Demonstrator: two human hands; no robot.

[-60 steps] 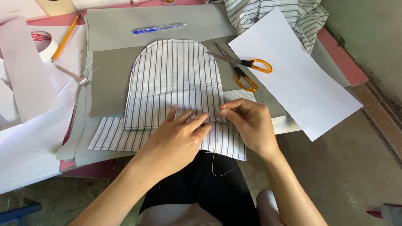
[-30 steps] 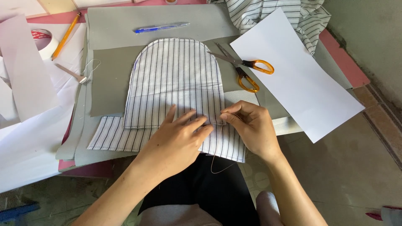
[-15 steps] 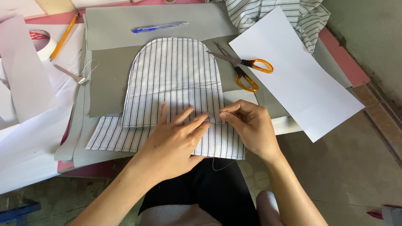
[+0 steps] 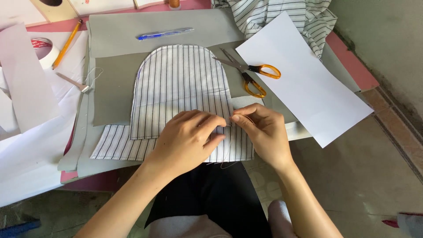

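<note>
left hand: flat, palm down, fingers spread, pressing on the lower part of the striped fabric piece; grips nothing.
right hand: just right of the left hand, fingertips touching it; thumb and forefinger pinched together at the right edge of the striped fabric piece. Looks like a needle in the pinch, too small to confirm.
thread: thin brownish loop, hangs from the pinch down past the near edge of the fabric, over the black-clad lap.
striped fabric piece: white with dark stripes, arch-shaped top, lies flat; top half clear of the hands, bottom half under them.
striped strip: same cloth, wider, lies under the arch piece's lower end, sticks out to its left.
grey sheet: under the striped fabric piece, extends beyond it above and on both sides.
scissors: orange handles, just right of the arch top, blades slightly apart, tips touching the fabric's edge.
white paper: right of the scissors, angled, overhanging the table edge.
blue pen: on the grey sheet, above the arch top.
pencil: well left of the fabric, above, diagonal.
tape roll: left of the pencil, partly under paper.
bunched striped cloth: far upper right of the arch piece.
</note>
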